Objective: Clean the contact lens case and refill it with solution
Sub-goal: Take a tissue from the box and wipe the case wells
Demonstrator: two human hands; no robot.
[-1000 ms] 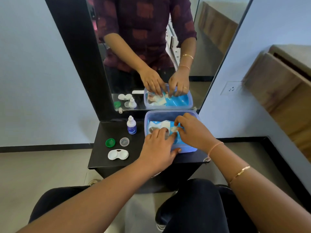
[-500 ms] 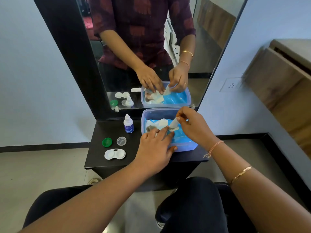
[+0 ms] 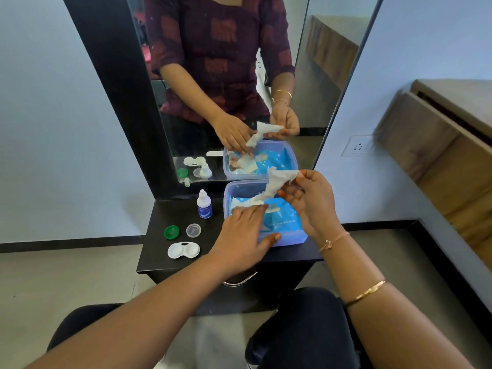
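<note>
On the black shelf (image 3: 159, 251), a tub (image 3: 290, 239) of wipes is steadied under the flat, open left hand (image 3: 243, 235), apparently so the pack stays down. A wipe (image 3: 277, 182) is pinched by the raised right hand (image 3: 311, 201). The case (image 3: 183, 250) lies uncapped, well left of both hands, untouched.

Two hands: left (image 3: 241, 235), right (image 3: 312, 202). On the black surface (image 3: 157, 258): one solution bottle (image 3: 204, 204), one white lens case (image 3: 183, 250) with two wells, two loose caps, one green (image 3: 171, 232) and one clear (image 3: 193, 230). One clear plastic box (image 3: 290, 239), one blue wipe pack (image 3: 282, 217) inside it, one white wipe (image 3: 277, 182). One mirror (image 3: 306, 75). On the right wrist, one gold bangle (image 3: 366, 292) and one thin thread band (image 3: 334, 239).
</note>
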